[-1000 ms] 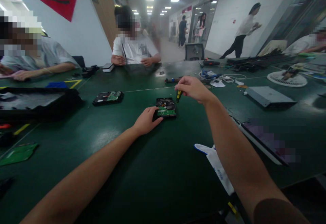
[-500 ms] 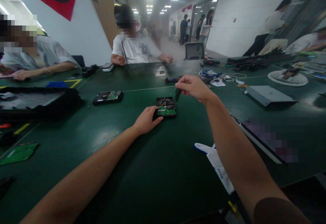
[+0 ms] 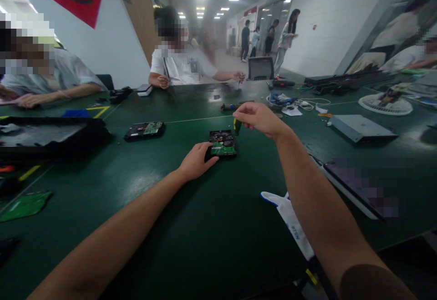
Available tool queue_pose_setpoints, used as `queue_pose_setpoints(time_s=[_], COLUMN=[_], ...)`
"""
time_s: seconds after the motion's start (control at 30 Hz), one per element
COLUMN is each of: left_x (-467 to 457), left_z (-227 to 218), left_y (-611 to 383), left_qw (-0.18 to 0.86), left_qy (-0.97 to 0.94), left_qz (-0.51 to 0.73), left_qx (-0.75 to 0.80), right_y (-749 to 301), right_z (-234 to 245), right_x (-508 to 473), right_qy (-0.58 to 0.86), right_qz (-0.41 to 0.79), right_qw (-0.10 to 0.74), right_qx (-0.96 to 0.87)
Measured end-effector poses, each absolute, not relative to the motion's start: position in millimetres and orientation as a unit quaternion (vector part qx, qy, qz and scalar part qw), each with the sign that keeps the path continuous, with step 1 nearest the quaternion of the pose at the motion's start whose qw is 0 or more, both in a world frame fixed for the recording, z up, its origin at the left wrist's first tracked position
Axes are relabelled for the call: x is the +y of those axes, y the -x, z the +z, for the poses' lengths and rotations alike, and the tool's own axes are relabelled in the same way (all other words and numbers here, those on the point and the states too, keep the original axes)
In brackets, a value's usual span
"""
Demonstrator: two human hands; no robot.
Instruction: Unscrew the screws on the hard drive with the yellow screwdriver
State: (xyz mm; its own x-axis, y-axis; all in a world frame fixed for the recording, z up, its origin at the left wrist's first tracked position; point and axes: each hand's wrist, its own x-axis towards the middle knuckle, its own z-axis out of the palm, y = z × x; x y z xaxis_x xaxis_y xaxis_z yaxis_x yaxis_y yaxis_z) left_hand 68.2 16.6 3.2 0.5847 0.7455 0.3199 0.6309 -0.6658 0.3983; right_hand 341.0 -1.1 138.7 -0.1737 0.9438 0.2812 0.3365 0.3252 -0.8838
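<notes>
A hard drive [image 3: 222, 144] lies on the green tabletop in front of me, its green circuit board and dark metal face up. My left hand [image 3: 197, 160] grips its left edge, with thumb and fingers around the near left corner. Pinched in the fingers of my right hand [image 3: 256, 118] is a small screwdriver [image 3: 236, 128] with a green and yellow handle. It points down at the drive's right edge; its tip is too small to make out. Left of these lies a second hard drive [image 3: 144, 130], touched by neither hand.
A white glove [image 3: 292, 225] lies under my right forearm. To the right are a grey metal box [image 3: 363, 127], a tablet-like slab [image 3: 355, 188] and a white round fan part [image 3: 385, 104]. A black tray [image 3: 51, 138] stands left, near a green circuit board [image 3: 27, 205]. People sit across the table.
The screwdriver has turned in my right fingers, so its yellow stripe now shows. My left hand and the hard drive stay put. The person opposite has moved a hand outward over the table.
</notes>
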Motion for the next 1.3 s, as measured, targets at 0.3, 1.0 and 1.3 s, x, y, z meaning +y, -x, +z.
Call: queue_pose_setpoints(time_s=[0.3,1.0,1.3], left_x=[16.1,15.9,19.7], left_z=[3.7,3.3,0.0], left_y=[-68.1,-68.3,-66.4], left_qw=[0.124,0.123,0.117], left_qy=[-0.88,-0.88,-0.882], left_qz=[0.235,0.24,0.233], left_qx=[0.395,0.391,0.393], right_y=[-336.8,-338.0,-331.0], right_z=[141.0,138.5,142.3], right_x=[-5.9,-2.0,-4.5], right_qy=[0.468,0.452,0.502], right_qz=[0.351,0.367,0.281], right_qw=[0.441,0.451,0.445], right_qx=[-0.68,-0.677,-0.686])
